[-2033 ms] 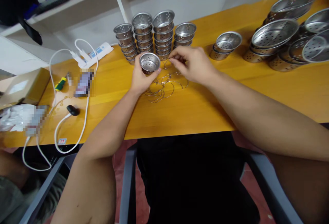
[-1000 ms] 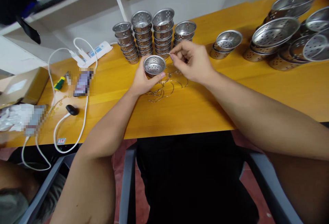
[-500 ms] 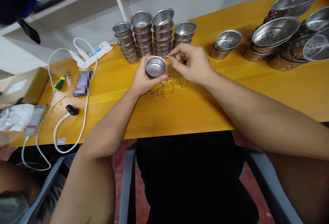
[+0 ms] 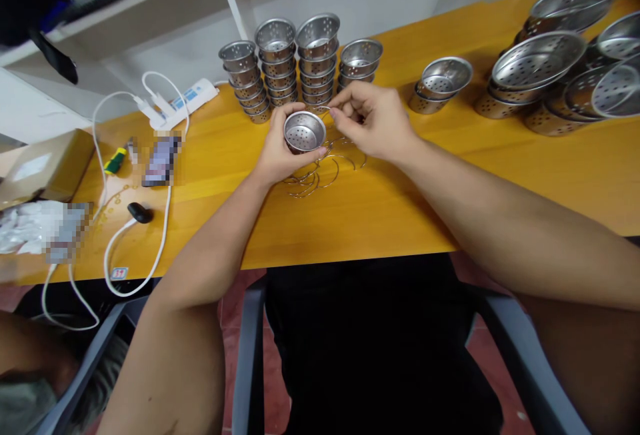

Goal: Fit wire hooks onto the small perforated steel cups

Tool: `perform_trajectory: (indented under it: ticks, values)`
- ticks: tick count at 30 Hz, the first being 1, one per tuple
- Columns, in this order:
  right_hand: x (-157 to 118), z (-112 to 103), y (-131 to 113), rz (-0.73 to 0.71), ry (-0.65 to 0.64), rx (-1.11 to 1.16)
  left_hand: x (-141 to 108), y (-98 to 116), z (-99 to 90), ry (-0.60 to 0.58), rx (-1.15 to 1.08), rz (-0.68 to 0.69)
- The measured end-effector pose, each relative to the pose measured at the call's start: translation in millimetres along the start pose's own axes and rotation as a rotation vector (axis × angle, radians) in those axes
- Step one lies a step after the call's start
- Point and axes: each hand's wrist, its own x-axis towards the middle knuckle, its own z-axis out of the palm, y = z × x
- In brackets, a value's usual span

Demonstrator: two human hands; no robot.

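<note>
My left hand [image 4: 281,152] is wrapped round a small perforated metal cup [image 4: 305,132], its open mouth tilted up toward me. Between the thumb and forefinger of my right hand [image 4: 367,118] is a thin curved metal wire [image 4: 324,108], whose free end reaches toward the cup's far right rim. Whether the wire touches the cup I cannot make out. Several loose curved wires [image 4: 320,185] lie on the wooden table [image 4: 360,222] just below the cup, partly hidden by my hands.
Stacks of perforated cups [image 4: 278,75] stand behind my hands. Two nested cups [image 4: 443,82] and larger perforated bowls [image 4: 537,68] are at right. To the left lie a power strip [image 4: 185,107], a phone [image 4: 163,160], a black plug [image 4: 140,212] with white cable, and a cardboard box [image 4: 55,162].
The cup in my left hand has shifted very slightly. My right hand keeps its pinch on the wire at nearly the same spot.
</note>
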Motion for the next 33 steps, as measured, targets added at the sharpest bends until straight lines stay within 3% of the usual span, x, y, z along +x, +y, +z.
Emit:
perform_trajectory:
  ticks: [12, 23, 33]
  values:
    - [-1, 2, 0, -0.001, -0.020, -0.018, 0, -13, 5.7, -0.057, -0.029, 0.051]
    - [-3, 4, 5, -0.001, -0.047, 0.003, -3, -2, 3.0, -0.048, -0.011, 0.014]
    - [-2, 15, 2, 0.019, 0.026, -0.042, -1, 4, 4.2, -0.102, -0.059, -0.013]
